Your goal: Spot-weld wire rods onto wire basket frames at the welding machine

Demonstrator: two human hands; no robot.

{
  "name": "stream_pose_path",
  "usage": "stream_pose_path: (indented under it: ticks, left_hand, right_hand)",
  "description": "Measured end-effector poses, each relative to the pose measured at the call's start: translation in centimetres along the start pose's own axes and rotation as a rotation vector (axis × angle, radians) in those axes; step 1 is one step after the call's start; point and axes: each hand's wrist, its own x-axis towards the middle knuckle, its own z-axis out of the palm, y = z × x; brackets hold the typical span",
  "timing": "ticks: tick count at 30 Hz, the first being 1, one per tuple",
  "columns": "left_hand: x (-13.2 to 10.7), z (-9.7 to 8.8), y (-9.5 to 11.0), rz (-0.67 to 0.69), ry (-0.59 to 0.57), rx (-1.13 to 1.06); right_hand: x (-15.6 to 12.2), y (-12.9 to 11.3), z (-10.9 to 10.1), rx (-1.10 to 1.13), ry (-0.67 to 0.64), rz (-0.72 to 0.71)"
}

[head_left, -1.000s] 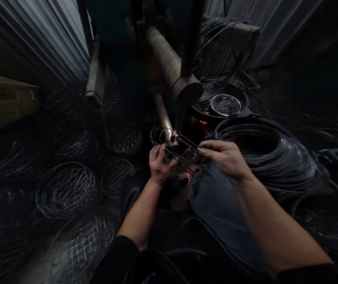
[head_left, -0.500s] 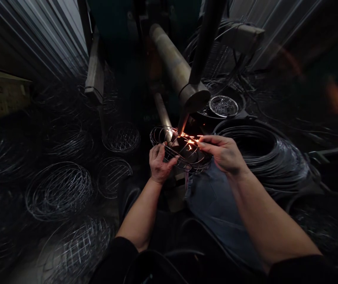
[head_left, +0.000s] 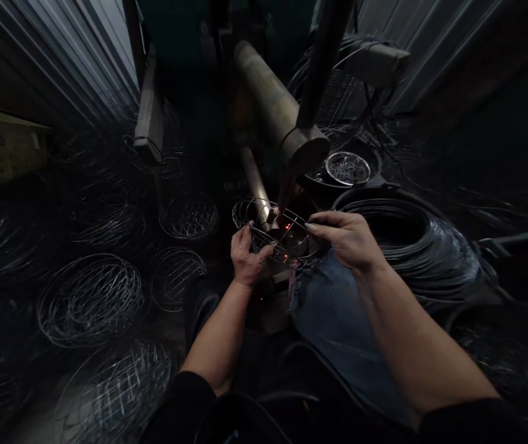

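Both my hands hold a small wire basket frame (head_left: 276, 234) under the tip of a spot welder's upper electrode (head_left: 301, 154). My left hand (head_left: 246, 256) grips the frame's near left rim with curled fingers. My right hand (head_left: 344, 237) pinches its right edge between thumb and fingers. A faint orange glow shows where the electrode tip meets the wires. The lower welder arm (head_left: 254, 179) passes under the frame.
Several finished wire baskets (head_left: 90, 299) lie on the floor at left. A big coil of dark wire (head_left: 411, 240) sits at right, with a metal bowl of small parts (head_left: 347, 168) behind it. Corrugated metal walls close in both sides. My knee in jeans (head_left: 337, 320) is below the hands.
Half a second ago bright sparks flew at the electrode tip; now only a faint glow remains. My hands have shifted the frame slightly, still held in the same spot.
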Motion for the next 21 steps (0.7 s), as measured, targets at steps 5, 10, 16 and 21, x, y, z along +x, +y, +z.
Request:
stream_pose_path:
  ticks: [5, 10, 16, 21]
  left_hand:
    - [-0.3, 0.1, 0.3, -0.038, -0.015, -0.04]
    - [-0.9, 0.3, 0.0, -0.17, -0.037, -0.134]
    - [-0.6, 0.2, -0.4, -0.381, -0.017, -0.29]
    - [-0.1, 0.2, -0.5, -0.465, 0.007, -0.338]
  right_hand:
    - [-0.3, 0.0, -0.8, 0.085, -0.039, 0.029]
    - [-1.6, 0.5, -3.4, 0.045, -0.175, 0.091]
    - [-1.1, 0.1, -2.2, 0.006, -0.104, 0.038]
    - [0.1, -0.2, -0.7, -0.013, -0.077, 0.028]
